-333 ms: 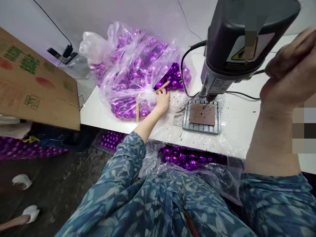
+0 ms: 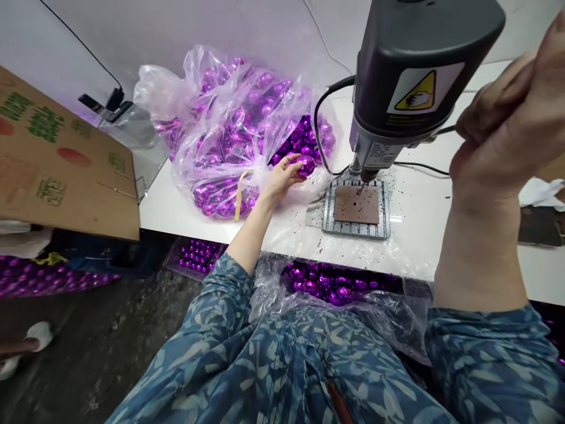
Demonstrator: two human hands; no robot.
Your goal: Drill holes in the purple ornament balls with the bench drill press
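My left hand (image 2: 282, 178) pinches a shiny purple faceted ball (image 2: 305, 166) between thumb and fingers. It is beside the open mouth of a clear plastic bag (image 2: 185, 138) full of similar balls. My right hand (image 2: 507, 112) is closed, raised at the right of a black bench drill press (image 2: 424, 35). A dark lever (image 2: 444, 131) on the drill's side runs into that fist, its grip hidden by the fingers. Under the chuck and bit (image 2: 368, 175), a brown board (image 2: 356, 205) with a small dark hole lies on the metal drill base (image 2: 356, 231).
Dark shavings (image 2: 399, 195) are scattered around the base on the white table (image 2: 415, 247). Below the front edge, an open drawer lined with plastic holds more purple balls (image 2: 326, 282). A printed cardboard box (image 2: 66, 165) stands at left. A person's shoe (image 2: 39, 335) shows on the floor.
My left hand has come away from the bag's opening with a purple ball in its fingers. My right hand stays closed beside the drill. The whole view has shifted slightly.
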